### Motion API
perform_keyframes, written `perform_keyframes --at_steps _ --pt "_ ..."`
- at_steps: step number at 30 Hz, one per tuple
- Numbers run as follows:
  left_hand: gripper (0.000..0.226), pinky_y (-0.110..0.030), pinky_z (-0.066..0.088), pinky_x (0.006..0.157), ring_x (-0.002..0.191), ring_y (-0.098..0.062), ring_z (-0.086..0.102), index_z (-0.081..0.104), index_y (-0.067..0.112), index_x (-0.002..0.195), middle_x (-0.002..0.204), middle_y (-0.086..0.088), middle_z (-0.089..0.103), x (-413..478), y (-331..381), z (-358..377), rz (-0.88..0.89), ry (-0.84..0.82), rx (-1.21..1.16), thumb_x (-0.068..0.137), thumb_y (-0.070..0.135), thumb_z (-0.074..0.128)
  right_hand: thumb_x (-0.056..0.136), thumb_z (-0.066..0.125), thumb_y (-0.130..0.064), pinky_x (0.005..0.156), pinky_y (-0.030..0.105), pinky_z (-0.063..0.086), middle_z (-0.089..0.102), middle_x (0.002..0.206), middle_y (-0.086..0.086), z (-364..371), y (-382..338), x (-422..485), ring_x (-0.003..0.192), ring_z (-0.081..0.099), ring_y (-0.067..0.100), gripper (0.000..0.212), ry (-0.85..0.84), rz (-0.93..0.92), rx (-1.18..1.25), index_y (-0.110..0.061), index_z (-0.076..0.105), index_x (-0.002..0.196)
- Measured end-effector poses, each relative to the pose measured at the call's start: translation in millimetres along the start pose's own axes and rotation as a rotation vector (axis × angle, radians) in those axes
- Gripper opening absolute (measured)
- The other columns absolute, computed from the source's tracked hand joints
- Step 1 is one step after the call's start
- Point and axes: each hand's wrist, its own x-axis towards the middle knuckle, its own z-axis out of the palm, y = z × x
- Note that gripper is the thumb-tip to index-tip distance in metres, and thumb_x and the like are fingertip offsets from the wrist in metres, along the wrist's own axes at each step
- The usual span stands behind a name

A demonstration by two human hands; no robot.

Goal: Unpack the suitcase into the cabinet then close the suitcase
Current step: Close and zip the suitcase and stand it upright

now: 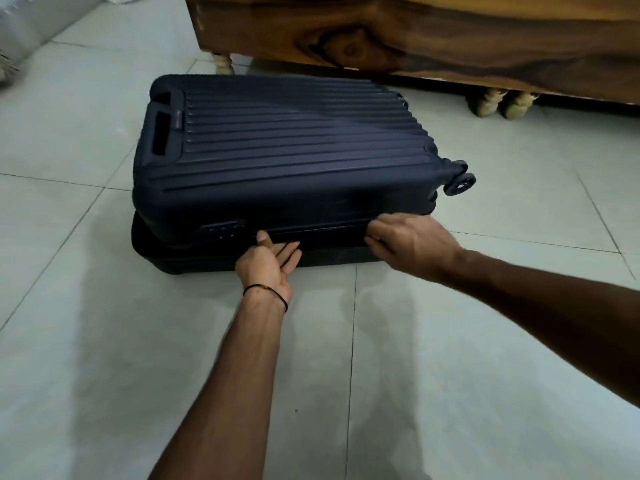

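Pinched fingers are your risk here: the navy suitcase (pixel 294 157), flat on the tiled floor (pixel 450 341), looks ajar along its front seam (pixel 322 233), and a dropped top half would trap them. Your left hand (pixel 268 263) lies palm up, fingers straight, against that seam; your right hand (pixel 412 244) curls its fingers over it.

Head-worn camera, forward-down, near suitcase (pixel 277 150)

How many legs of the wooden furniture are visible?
3 legs: one behind the suitcase's far left corner, two side by side further right. More may be hidden off frame.
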Motion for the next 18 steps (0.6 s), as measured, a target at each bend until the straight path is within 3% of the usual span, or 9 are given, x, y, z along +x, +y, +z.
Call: perform_keyframes --at_steps 3,6,9,12,14,15,18 --pt "0.017 -0.034 0.057 0.072 0.085 -0.025 0.068 0.05 0.005 0.108 0.107 -0.022 0.062 -7.7 -8.8 5.2 -0.006 -0.025 0.033 0.106 0.021 0.043 0.098 0.051 -0.036 0.071 0.034 0.046 0.058 0.117 0.006 16.1 -29.9 18.4 0.101 0.061 0.027 0.036 -0.085 0.007 0.003 -0.014 0.051 0.127" --pt "0.016 -0.033 0.058 0.077 0.09 -0.027 0.07 0.053 0.009 0.093 0.101 -0.02 0.068 -14.3 -12.9 3.2 -0.026 -0.03 0.065 0.105 0.014 0.044 0.099 0.055 -0.033 0.087 0.036 0.046 0.058 0.123 0.007 29.4 -41.0 29.2 0.108 0.061 0.027 0.043 -0.081 0.095 0.019 -0.014 0.042 0.136" --pt "0.019 -0.031 0.06 0.07 0.076 -0.022 0.072 0.06 0.007 0.087 0.087 -0.016 0.072 -13.8 -10.5 -9.7 0.045 0.056 0.095 0.1 0.01 0.047 0.102 0.052 -0.026 0.079 0.034 0.043 0.063 0.113 0.007 36.2 -39.5 31.2 0.095 0.063 0.026 0.039 -0.079 0.066 -0.018 -0.014 0.04 0.138" --pt "0.012 -0.033 0.057 0.059 0.056 -0.017 0.067 0.061 0.012 0.084 0.079 -0.015 0.069 6.5 -0.1 -44.7 0.202 0.296 0.109 0.093 0.014 0.053 0.104 0.047 -0.026 0.068 0.03 0.034 0.063 0.106 0.007 35.6 -35.3 33.2 0.082 0.057 0.021 0.034 -0.068 0.059 0.013 -0.014 0.044 0.136" --pt "0.004 -0.04 0.058 0.07 0.071 -0.027 0.068 0.058 0.021 0.084 0.089 -0.011 0.067 23.3 12.2 -71.3 0.421 0.525 0.222 0.083 0.024 0.057 0.104 0.048 -0.023 0.069 0.029 0.033 0.063 0.105 0.007 38.7 -35.4 33.2 0.08 0.051 0.018 0.032 -0.089 0.026 0.013 -0.013 0.046 0.135" --pt "0.014 -0.038 0.057 0.078 0.083 -0.029 0.066 0.059 0.02 0.092 0.096 -0.009 0.066 33.2 19.1 -82.9 0.508 0.571 0.272 0.08 0.027 0.057 0.104 0.049 -0.021 0.07 0.028 0.033 0.063 0.105 0.008 41.6 -38.7 32.9 0.083 0.054 0.02 0.033 -0.094 0.007 0.016 -0.012 0.047 0.135" --pt "0.046 -0.026 0.049 0.093 0.105 -0.019 0.06 0.058 0.013 0.127 0.122 -0.005 0.061 49.8 38.8 -91.6 0.597 0.401 0.355 0.084 0.028 0.048 0.1 0.052 -0.011 0.072 0.027 0.037 0.063 0.109 0.008 48.3 -48.5 35.5 0.092 0.06 0.023 0.04 -0.107 -0.008 0.071 -0.014 0.045 0.139"
